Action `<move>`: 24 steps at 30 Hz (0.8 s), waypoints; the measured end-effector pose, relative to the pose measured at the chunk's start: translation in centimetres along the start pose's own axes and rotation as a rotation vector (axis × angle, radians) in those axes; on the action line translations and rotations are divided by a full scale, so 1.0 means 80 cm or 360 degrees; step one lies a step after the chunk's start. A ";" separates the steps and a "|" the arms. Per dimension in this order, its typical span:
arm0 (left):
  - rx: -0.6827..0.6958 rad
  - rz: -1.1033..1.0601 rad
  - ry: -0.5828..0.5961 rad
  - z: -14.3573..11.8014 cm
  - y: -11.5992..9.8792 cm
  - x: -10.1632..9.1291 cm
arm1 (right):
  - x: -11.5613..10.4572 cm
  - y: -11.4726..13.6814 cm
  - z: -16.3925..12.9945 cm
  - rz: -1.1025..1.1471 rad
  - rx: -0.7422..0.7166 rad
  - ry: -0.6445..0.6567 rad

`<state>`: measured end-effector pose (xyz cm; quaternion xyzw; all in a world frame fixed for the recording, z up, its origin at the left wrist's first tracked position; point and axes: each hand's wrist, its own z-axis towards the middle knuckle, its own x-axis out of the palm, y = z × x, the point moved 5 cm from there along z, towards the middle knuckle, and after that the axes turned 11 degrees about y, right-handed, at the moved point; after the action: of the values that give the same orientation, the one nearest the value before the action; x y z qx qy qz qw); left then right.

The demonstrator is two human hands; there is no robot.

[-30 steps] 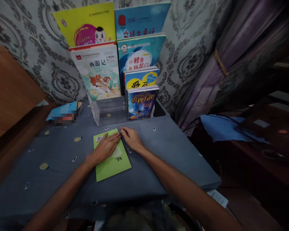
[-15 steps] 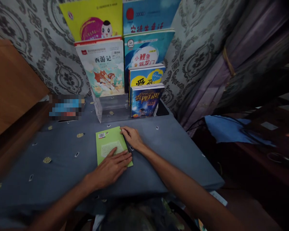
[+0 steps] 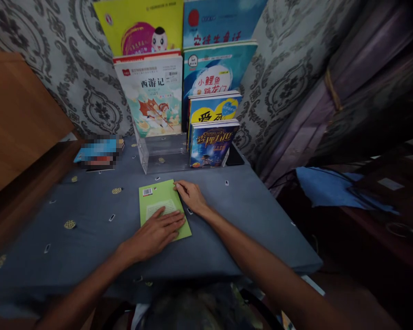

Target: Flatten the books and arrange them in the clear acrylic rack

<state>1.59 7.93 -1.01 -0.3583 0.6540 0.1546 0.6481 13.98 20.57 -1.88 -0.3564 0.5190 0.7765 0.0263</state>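
**Both hands flat on the green booklet**

While we've got our arms stretched out over the table, our left hand [image 3: 157, 232] lies palm down on the near half of the green booklet [image 3: 161, 201], fingers straight and lying loosely side by side, gripping nothing. Our right hand [image 3: 192, 197] sits just beside the booklet's right edge, fingertips touching its far right corner, fingers relaxed and slightly curled, also not clamped on anything as far as we can see.

That booklet lies flat, back cover up (barcode sticker near the far left corner), roughly in the middle of the blue-grey tablecloth [image 3: 72, 201], which has little gold and white patches scattered on it.

Just past the booklet stands a clear acrylic book stand [image 3: 160, 153]. Its front left slot shows see-through; on the front right stands a dark starry-cover book [image 3: 211, 144], with a yellow and blue book [image 3: 213, 107] stepped up behind it. Higher tiers hold a pale illustrated book [image 3: 151, 94], a teal fish book [image 3: 216, 68], a yellow book [image 3: 137, 25] and a blue book [image 3: 220, 20] at the very back.

Off to the left, well apart from our hands, lies a blurred blue item [image 3: 98, 151]. Behind everything is grey damask wallpaper [image 3: 282, 78], with a purple curtain [image 3: 347, 78] on the right.
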 end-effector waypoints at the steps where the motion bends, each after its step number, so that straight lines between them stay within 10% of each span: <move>1: -0.0054 0.0008 -0.0017 -0.001 0.012 -0.002 | 0.000 0.000 0.000 -0.0004 -0.0002 0.0005; 9: -0.0373 0.0083 -0.0336 -0.038 0.094 -0.014 | -0.001 0.003 0.000 0.0003 0.0004 0.0035; 24: -0.0283 0.0173 -0.0386 -0.096 0.006 0.013 | 0.023 -0.001 0.011 -0.0382 -0.0175 0.0248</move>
<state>-4.28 2.88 -1.29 -0.3570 0.5731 0.2889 0.6787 12.15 20.74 -2.86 -0.4760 0.4299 0.7649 0.0590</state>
